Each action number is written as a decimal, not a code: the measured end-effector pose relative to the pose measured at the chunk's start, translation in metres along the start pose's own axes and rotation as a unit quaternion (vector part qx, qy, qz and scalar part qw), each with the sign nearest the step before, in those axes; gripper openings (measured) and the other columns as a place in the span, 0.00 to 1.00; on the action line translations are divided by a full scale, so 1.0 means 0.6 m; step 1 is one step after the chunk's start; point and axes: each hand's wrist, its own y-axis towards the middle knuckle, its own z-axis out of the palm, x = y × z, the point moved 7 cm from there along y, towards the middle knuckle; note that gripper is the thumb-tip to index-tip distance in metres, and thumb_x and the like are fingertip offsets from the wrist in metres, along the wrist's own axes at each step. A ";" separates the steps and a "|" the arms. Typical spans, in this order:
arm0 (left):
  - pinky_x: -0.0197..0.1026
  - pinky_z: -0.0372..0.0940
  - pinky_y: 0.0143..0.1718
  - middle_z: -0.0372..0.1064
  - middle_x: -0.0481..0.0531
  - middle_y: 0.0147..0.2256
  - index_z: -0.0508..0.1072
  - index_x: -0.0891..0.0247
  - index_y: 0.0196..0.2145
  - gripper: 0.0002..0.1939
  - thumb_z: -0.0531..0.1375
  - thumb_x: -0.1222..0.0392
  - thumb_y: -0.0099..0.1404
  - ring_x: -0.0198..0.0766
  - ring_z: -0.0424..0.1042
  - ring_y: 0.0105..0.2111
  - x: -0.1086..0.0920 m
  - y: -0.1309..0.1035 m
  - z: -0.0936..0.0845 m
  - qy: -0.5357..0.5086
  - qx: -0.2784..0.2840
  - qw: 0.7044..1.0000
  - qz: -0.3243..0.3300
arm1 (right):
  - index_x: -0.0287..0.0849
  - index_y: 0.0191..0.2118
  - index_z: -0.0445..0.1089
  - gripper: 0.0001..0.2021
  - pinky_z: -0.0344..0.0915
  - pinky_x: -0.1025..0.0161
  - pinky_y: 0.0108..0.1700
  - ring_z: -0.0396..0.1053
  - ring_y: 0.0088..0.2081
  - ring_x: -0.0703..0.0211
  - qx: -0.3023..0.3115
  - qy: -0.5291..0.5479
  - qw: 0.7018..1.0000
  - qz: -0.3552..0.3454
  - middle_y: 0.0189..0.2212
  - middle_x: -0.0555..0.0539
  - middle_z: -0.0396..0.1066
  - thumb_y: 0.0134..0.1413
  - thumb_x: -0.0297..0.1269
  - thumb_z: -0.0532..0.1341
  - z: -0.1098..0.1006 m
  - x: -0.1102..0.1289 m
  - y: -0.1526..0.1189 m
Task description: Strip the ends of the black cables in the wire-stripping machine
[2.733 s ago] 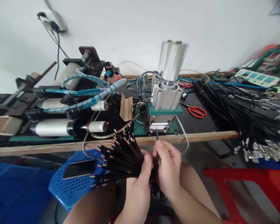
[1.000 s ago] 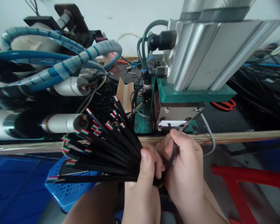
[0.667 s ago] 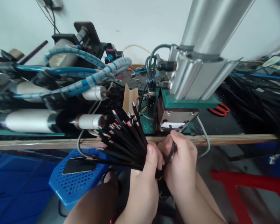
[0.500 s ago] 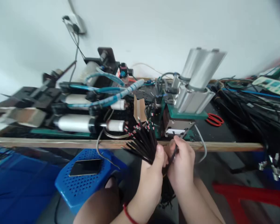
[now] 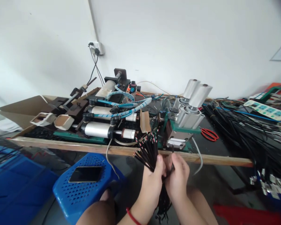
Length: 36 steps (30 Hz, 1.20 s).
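My left hand [image 5: 153, 181] grips a bundle of black cables [image 5: 148, 151] whose stripped red, white and green ends fan upward. My right hand [image 5: 178, 176] is pressed against it on the right, pinching a single black cable [image 5: 171, 169] from the same bundle. The cable tails hang down between my knees [image 5: 164, 204]. Both hands sit just below the wooden front edge of the bench [image 5: 210, 159], in front of a small pneumatic press [image 5: 184, 118] with a silver cylinder and green plate.
A blue plastic stool [image 5: 84, 184] with a phone [image 5: 85, 174] stands at lower left. Pneumatic cylinders with blue hoses [image 5: 112, 114] fill the left of the bench. Red scissors [image 5: 208, 133] and a big heap of black cables [image 5: 248, 137] lie on the right. A red stool [image 5: 250, 214] is at lower right.
My head has pulled back and up from the press, so the bench looks smaller. My right hand has drawn its single cable away from the press opening and back against the bundle.
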 end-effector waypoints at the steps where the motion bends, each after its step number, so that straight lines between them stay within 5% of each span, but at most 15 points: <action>1: 0.39 0.61 0.32 0.61 0.44 0.23 0.66 0.60 0.25 0.35 0.67 0.25 0.64 0.35 0.60 0.26 0.004 -0.001 -0.005 0.005 -0.011 1.000 -0.005 | 0.46 0.20 0.60 0.26 0.54 0.64 0.21 0.56 0.17 0.63 0.028 -0.012 0.999 -0.029 0.15 0.55 0.58 0.70 0.48 0.63 0.000 0.003 -0.004; 8: 0.44 0.70 0.54 0.81 0.55 0.45 0.81 0.61 0.45 0.33 0.72 0.27 0.60 0.48 0.77 0.50 0.021 -0.016 -0.021 0.033 -0.060 0.997 -0.045 | 0.44 0.21 0.62 0.23 0.49 0.63 0.24 0.56 0.20 0.63 0.147 -0.081 0.965 -0.202 0.17 0.52 0.59 0.71 0.36 0.61 -0.001 0.054 -0.012; 14: 0.41 0.72 0.46 0.78 0.53 0.37 0.82 0.62 0.38 0.32 0.67 0.26 0.64 0.44 0.76 0.40 0.016 -0.030 -0.027 0.089 -0.029 0.995 -0.033 | 0.44 0.22 0.60 0.22 0.50 0.62 0.24 0.57 0.19 0.63 0.164 -0.102 0.956 -0.221 0.17 0.53 0.59 0.72 0.35 0.59 0.002 0.063 -0.019; 20: 0.37 0.68 0.33 0.66 0.47 0.28 0.72 0.61 0.29 0.29 0.65 0.31 0.71 0.36 0.66 0.29 -0.010 -0.042 -0.025 0.089 0.025 0.996 0.003 | 0.45 0.22 0.61 0.22 0.53 0.62 0.25 0.59 0.19 0.62 0.183 -0.093 0.963 -0.174 0.17 0.52 0.62 0.73 0.36 0.58 -0.006 0.047 -0.026; 26: 0.35 0.62 0.23 0.68 0.47 0.31 0.75 0.59 0.40 0.23 0.63 0.34 0.74 0.32 0.64 0.21 -0.011 -0.077 -0.044 0.037 0.075 0.996 -0.014 | 0.45 0.20 0.51 0.28 0.45 0.62 0.25 0.47 0.21 0.65 0.151 -0.142 0.975 -0.077 0.17 0.56 0.47 0.73 0.39 0.59 -0.009 0.026 -0.022; 29: 0.37 0.58 0.23 0.70 0.50 0.28 0.75 0.60 0.33 0.29 0.62 0.29 0.71 0.32 0.61 0.20 -0.020 -0.096 -0.059 0.097 0.077 0.992 -0.001 | 0.45 0.18 0.50 0.29 0.44 0.64 0.23 0.46 0.19 0.66 0.216 -0.170 0.962 0.004 0.15 0.57 0.47 0.72 0.41 0.57 0.011 -0.001 -0.035; 33: 0.40 0.61 0.26 0.66 0.51 0.20 0.71 0.59 0.21 0.35 0.62 0.26 0.69 0.37 0.62 0.21 -0.035 -0.106 -0.078 0.199 -0.007 0.980 -0.003 | 0.44 0.13 0.54 0.31 0.41 0.65 0.20 0.45 0.15 0.68 0.359 -0.206 0.906 0.092 0.10 0.57 0.48 0.68 0.40 0.60 0.035 -0.028 -0.051; 36: 0.40 0.61 0.27 0.65 0.51 0.19 0.72 0.59 0.20 0.36 0.61 0.25 0.69 0.37 0.62 0.20 -0.024 -0.106 -0.073 0.219 -0.013 0.975 -0.036 | 0.44 0.13 0.53 0.31 0.37 0.64 0.21 0.46 0.15 0.67 0.371 -0.276 0.884 0.074 0.10 0.56 0.49 0.67 0.40 0.62 0.024 -0.004 -0.031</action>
